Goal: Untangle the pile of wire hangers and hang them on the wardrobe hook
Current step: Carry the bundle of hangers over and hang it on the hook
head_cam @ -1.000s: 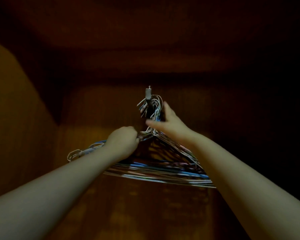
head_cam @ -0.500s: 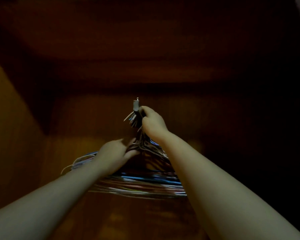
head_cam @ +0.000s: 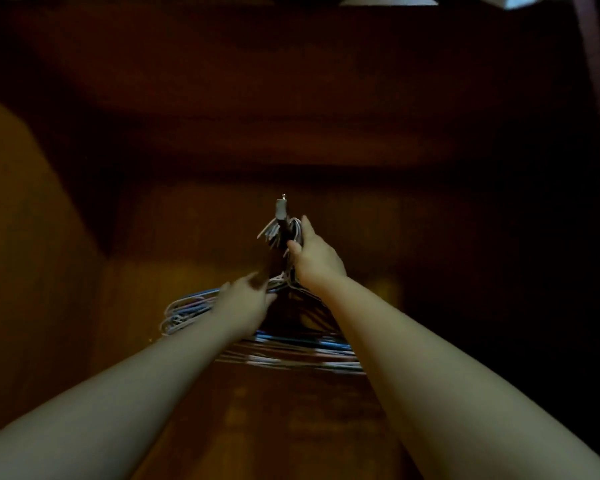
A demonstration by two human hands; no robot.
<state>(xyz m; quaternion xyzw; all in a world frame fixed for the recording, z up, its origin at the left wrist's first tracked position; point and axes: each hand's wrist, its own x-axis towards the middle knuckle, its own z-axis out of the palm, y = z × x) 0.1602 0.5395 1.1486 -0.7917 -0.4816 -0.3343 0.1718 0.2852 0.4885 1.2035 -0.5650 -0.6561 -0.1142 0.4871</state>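
Dim wooden wardrobe point(head_cam: 378, 237) interior, both bare arms reaching in. The bundle of wire hangers point(head_cam: 291, 351) hangs from the metal hook point(head_cam: 280, 209) on the back wall, hanger tops bunched just under the hook, bottom bars fanned out between the forearms, and shoulder ends sticking out left.

Right hand point(head_cam: 317, 259) is at the hanger tops. Its thumb and forefinger are spread in a V round the bunch, holding it; the other fingers are hidden. Half a second ago this hand was a tight fist over the same spot, so the grip has loosened.

Left hand point(head_cam: 246, 301) is lower, at the hanger shoulders below the necks. Its fingers are stretched out and touching the wires, tips blurred and dark. A second ago it was a closed fist there, and it is now opened out.

The hangers have stayed on the hook. The view has shifted slightly, with a pale strip at the top edge.
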